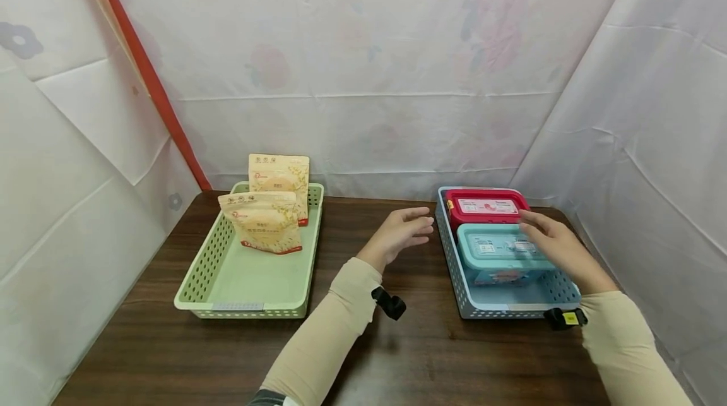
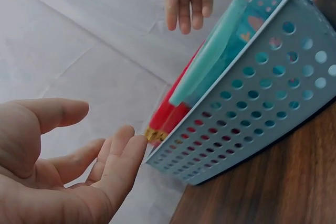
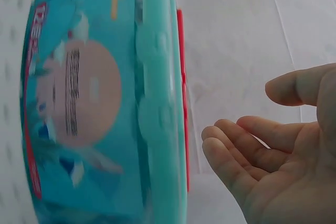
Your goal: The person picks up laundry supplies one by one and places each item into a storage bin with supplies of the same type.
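My left hand (image 1: 401, 233) hovers left of the blue basket (image 1: 452, 267), fingers extended and nothing in it. Over the right part of the same basket is my right hand (image 1: 559, 248), also holding nothing, its fingers loosely bent near the lids. Inside the basket, a teal lidded box (image 1: 500, 254) stands in front of a red lidded box (image 1: 487, 206). The right wrist view shows the teal box (image 3: 79, 98) from its printed side, with the fingers apart from it. In the left wrist view the fingers are near the basket's (image 2: 247, 98) far corner.
A green basket (image 1: 255, 286) on the left of the dark wooden table (image 1: 392, 355) contains two upright cream pouches, one at the back (image 1: 278, 172) and one leaning in front (image 1: 264, 223). White patterned sheets (image 1: 363, 65) enclose the table's back and sides.
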Tool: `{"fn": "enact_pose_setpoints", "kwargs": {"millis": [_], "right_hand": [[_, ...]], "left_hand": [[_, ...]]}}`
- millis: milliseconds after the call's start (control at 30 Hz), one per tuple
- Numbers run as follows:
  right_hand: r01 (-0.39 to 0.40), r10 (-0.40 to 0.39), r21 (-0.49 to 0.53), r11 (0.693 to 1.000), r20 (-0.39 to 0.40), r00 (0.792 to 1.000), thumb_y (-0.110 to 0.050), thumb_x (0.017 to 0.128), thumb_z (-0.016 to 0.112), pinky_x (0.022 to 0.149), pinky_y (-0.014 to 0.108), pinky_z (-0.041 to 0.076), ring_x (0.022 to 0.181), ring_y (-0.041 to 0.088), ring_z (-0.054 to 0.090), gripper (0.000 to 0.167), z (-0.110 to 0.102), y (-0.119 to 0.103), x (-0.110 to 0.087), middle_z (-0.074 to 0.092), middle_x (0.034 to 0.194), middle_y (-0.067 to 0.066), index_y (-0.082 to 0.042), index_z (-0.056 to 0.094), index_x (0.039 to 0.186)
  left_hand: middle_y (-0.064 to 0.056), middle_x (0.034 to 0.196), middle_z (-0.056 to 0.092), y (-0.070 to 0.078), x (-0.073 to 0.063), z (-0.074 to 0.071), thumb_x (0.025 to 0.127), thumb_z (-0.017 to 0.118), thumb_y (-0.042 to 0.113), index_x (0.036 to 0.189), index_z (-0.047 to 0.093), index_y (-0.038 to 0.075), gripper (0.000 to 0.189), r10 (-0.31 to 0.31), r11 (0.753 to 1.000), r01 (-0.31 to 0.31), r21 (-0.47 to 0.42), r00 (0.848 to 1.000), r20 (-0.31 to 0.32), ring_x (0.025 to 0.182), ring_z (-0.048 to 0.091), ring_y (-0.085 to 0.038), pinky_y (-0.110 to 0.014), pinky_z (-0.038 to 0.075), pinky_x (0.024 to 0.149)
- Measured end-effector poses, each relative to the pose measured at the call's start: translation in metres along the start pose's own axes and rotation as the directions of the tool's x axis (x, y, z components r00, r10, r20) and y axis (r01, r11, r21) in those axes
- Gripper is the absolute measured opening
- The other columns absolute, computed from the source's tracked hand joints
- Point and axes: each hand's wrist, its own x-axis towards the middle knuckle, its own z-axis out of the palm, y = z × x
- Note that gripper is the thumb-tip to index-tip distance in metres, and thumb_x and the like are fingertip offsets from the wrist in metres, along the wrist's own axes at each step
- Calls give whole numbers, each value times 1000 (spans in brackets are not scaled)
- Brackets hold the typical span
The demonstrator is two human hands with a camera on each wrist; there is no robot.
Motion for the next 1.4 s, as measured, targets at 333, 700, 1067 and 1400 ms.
{"fn": "enact_pose_setpoints", "kwargs": {"millis": [333, 700, 1067, 1400], "right_hand": [[62, -62, 21, 998, 15, 998, -36, 108, 45, 105, 64, 38, 126, 46, 52, 62, 29, -14, 19, 41, 150, 28, 1, 31, 156], [143, -155, 173, 975, 58, 986, -23, 107, 50, 106, 55, 41, 130, 40, 50, 54, 67, -45, 43, 45, 149, 26, 4, 36, 152], [136, -155, 229, 964, 66, 986, -31, 106, 53, 108, 51, 40, 133, 33, 50, 54, 95, -65, 58, 51, 146, 19, -4, 42, 152], [139, -164, 231, 963, 91, 982, -33, 106, 53, 106, 50, 43, 128, 36, 54, 55, 110, -72, 64, 51, 145, 21, -4, 43, 151]], "left_hand": [[-18, 144, 51, 10, -8, -21, 102, 61, 14, 147, 48, 1, 48, 21, 1000, -20, 4, 999, -37, 126, 56, -31, -37, 52, 98], [-17, 145, 49, 19, -20, -47, 102, 61, 13, 148, 46, 2, 49, 59, 998, -62, -24, 992, -113, 127, 55, -30, -35, 52, 98], [-21, 140, 51, 29, -35, -67, 102, 61, 12, 147, 48, 3, 48, 117, 992, -105, 65, 970, -211, 129, 52, -35, -40, 50, 101], [-19, 136, 53, 26, -39, -73, 102, 61, 14, 147, 49, 5, 48, 148, 980, -107, 170, 955, -256, 126, 54, -33, -40, 51, 100]]}}
